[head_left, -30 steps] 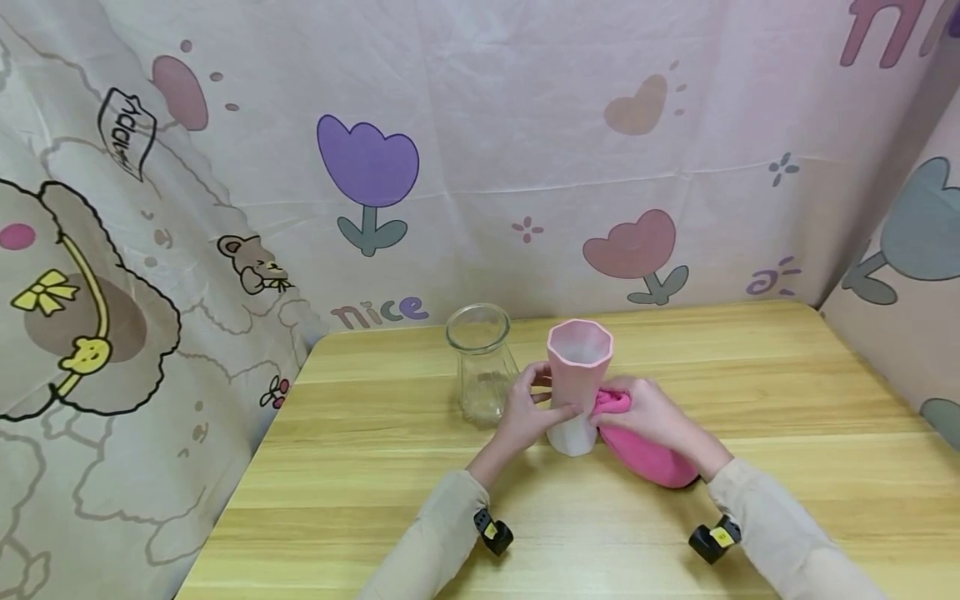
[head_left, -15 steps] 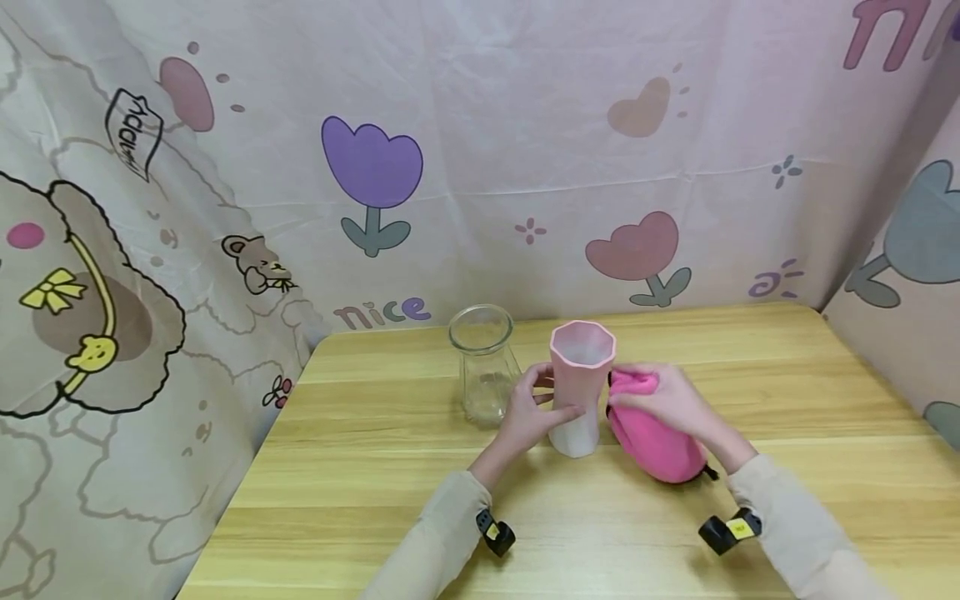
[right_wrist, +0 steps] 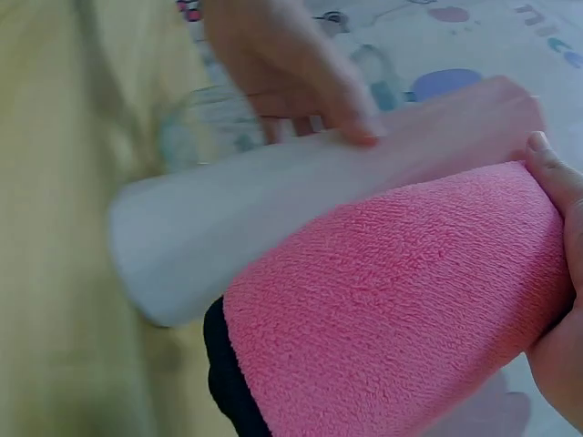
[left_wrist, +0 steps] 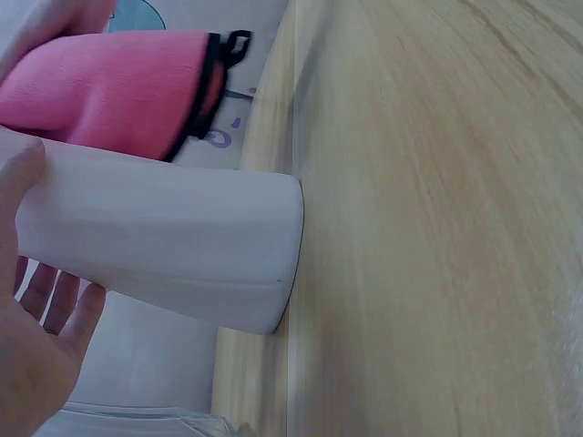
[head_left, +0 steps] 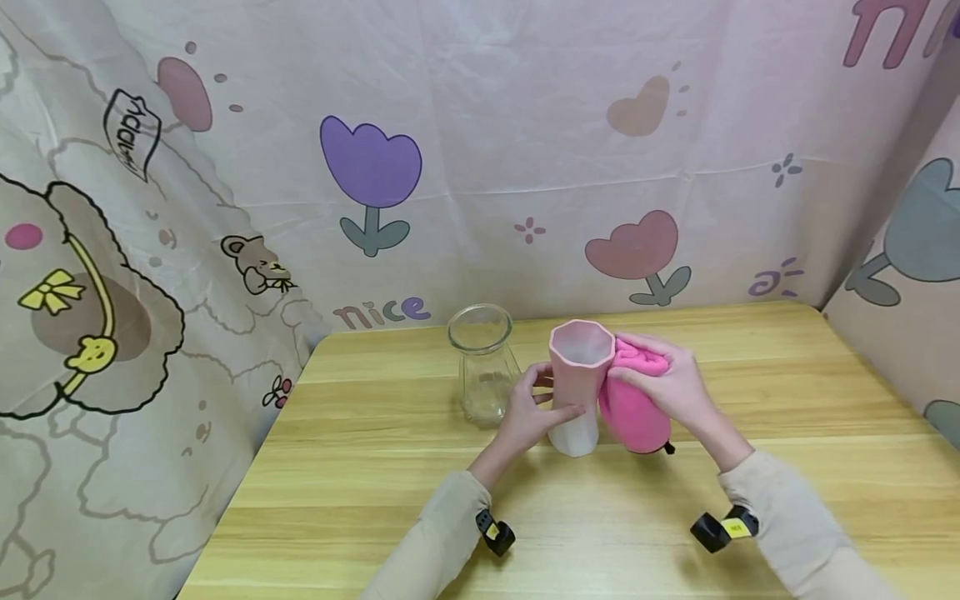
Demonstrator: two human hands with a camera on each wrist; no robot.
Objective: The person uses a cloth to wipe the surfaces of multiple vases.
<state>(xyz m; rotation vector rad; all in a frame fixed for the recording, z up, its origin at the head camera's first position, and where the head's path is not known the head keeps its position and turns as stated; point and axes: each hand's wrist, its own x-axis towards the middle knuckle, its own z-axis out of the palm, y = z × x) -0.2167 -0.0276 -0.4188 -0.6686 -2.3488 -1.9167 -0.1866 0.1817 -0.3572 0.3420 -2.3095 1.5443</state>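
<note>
A tall faceted vase (head_left: 576, 383), pink at the top and fading to white below, stands upright on the table. My left hand (head_left: 527, 414) grips its left side, thumb across the front and fingers behind. On the vase's right, my right hand (head_left: 670, 377) holds a bunched pink towel (head_left: 637, 421) against the wall just under the rim. In the right wrist view the towel (right_wrist: 392, 300) shows a fluffy terry surface and a black edge. The left wrist view shows a black loop at the towel's (left_wrist: 118, 86) hanging end, clear of the table, beside the vase's white base (left_wrist: 209, 237).
A clear glass jar (head_left: 483, 379) with a wide rim stands just left of the vase, close to my left fingers. The wooden table (head_left: 360, 500) ends at the back against a printed curtain (head_left: 480, 167). More curtain hangs along both sides.
My right hand first drew the towel away to the right of the vase, then raised it and brought it back against the upper right side. The left hand and vase have stayed put.
</note>
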